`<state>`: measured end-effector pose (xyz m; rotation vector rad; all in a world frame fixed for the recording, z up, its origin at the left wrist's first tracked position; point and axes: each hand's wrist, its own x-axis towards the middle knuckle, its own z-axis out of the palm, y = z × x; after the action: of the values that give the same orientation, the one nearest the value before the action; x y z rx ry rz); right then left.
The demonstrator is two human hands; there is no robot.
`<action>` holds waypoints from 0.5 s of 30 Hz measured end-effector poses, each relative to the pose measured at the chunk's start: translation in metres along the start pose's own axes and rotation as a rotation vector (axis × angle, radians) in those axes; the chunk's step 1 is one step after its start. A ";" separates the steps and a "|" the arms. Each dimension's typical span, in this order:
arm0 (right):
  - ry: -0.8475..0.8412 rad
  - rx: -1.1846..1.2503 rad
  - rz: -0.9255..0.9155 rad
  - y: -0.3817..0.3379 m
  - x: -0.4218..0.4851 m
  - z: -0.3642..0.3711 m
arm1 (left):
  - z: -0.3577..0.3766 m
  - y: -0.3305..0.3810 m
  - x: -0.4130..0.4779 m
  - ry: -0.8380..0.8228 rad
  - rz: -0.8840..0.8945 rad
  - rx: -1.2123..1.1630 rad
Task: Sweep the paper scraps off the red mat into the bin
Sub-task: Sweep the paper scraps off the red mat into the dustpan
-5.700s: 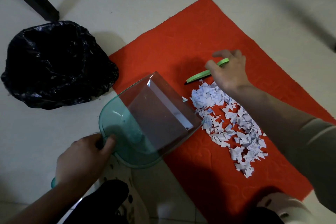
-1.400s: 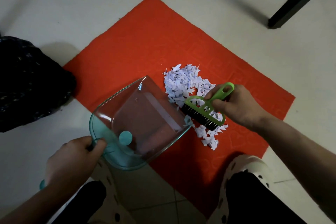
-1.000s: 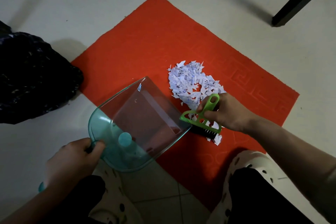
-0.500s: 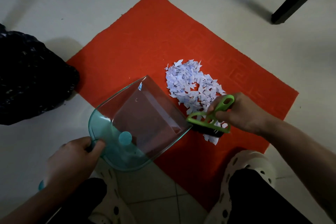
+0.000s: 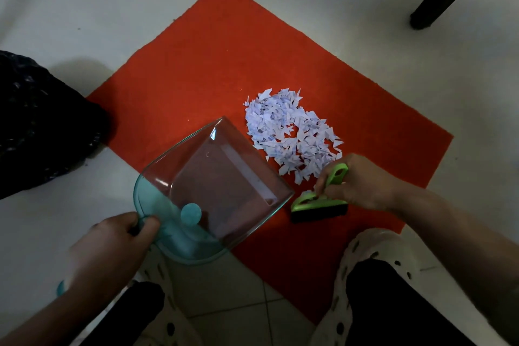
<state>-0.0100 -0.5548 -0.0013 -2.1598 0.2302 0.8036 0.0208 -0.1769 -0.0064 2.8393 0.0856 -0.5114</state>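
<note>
- Paper scraps [image 5: 292, 135] lay heaped on the red mat [image 5: 224, 64], beside the dustpan [image 5: 224, 185] lip.
- Left hand [image 5: 112, 244] clamped the dustpan handle, angling it to catch.
- Right hand [image 5: 362, 182] fingers gripped the brush [image 5: 317, 206] for sweeping.
</note>
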 end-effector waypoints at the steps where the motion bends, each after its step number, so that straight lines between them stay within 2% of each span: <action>1: 0.051 -0.007 -0.016 0.000 0.000 -0.001 | 0.001 0.000 0.000 -0.003 -0.002 -0.001; 4: 0.186 -0.011 -0.086 -0.005 -0.003 -0.002 | 0.001 -0.001 0.002 -0.025 -0.022 -0.019; 7: 0.232 0.013 -0.108 -0.005 -0.005 -0.003 | 0.002 -0.005 0.003 -0.009 -0.035 -0.038; 13: 0.031 -0.020 -0.098 -0.007 -0.003 -0.002 | 0.003 -0.007 0.005 -0.007 -0.045 -0.055; 15: 0.102 -0.059 -0.089 -0.006 0.003 -0.003 | 0.003 -0.008 0.006 -0.003 -0.054 -0.051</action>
<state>-0.0041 -0.5526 0.0018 -2.2524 0.1629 0.6580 0.0248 -0.1695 -0.0129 2.7931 0.1729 -0.5177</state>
